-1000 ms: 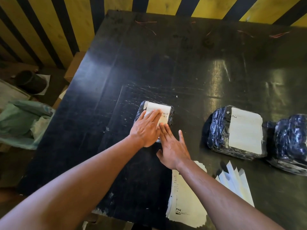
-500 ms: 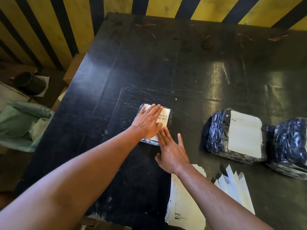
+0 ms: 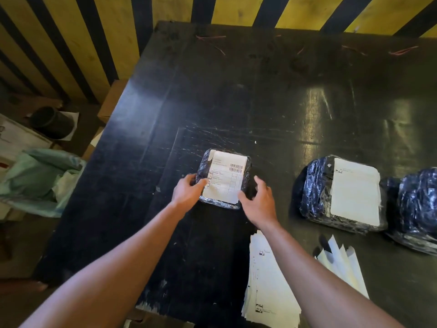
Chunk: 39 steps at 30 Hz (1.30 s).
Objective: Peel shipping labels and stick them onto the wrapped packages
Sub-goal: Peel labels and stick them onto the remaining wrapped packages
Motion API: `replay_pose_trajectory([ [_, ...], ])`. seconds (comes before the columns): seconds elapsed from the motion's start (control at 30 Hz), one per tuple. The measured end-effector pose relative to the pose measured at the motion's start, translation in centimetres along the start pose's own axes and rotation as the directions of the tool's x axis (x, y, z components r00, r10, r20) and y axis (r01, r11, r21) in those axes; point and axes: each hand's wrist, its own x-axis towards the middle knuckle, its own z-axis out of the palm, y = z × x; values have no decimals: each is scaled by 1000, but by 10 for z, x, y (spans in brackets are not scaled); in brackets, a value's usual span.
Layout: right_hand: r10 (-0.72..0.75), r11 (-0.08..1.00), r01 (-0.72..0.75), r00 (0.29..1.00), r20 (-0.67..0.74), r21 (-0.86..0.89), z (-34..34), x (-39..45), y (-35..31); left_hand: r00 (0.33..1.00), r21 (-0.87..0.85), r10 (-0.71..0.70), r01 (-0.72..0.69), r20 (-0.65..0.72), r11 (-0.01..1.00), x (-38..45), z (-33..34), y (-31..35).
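your left fingers [image 3: 201, 183] curl over the near-left edge of the small black plastic-wrapped package [image 3: 224, 178], gripping it; your right fingers [image 3: 259, 183] hang loosely spread at its right side, contact unclear. the package lies on the black table [image 3: 212, 102] between both hands, just ahead, its white shipping label [image 3: 224, 177] running long axis away from you. left hand [image 3: 186, 192] is nearer.

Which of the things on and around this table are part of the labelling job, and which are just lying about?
Part of the job: small package with its label, held by left hand and right hand; two more packages; label sheets; backing strips.

Lying about: black cup, green bag, red strings.
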Motion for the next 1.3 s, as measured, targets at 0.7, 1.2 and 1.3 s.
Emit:
replay_pose_trajectory([
  [0.7,-10,940,47,994,-112,339,-135,-53,-34,973,-260,223,-202,56,944,-95,34,102],
  [1.2,182,933,-74,941,-286,351,-261,-57,83,923,-209,347,-311,166,927,-177,180,165],
  [1.3,195,936,-96,942,-272,338,-263,-59,93,930,-149,315,-290,188,945,-180,193,163],
])
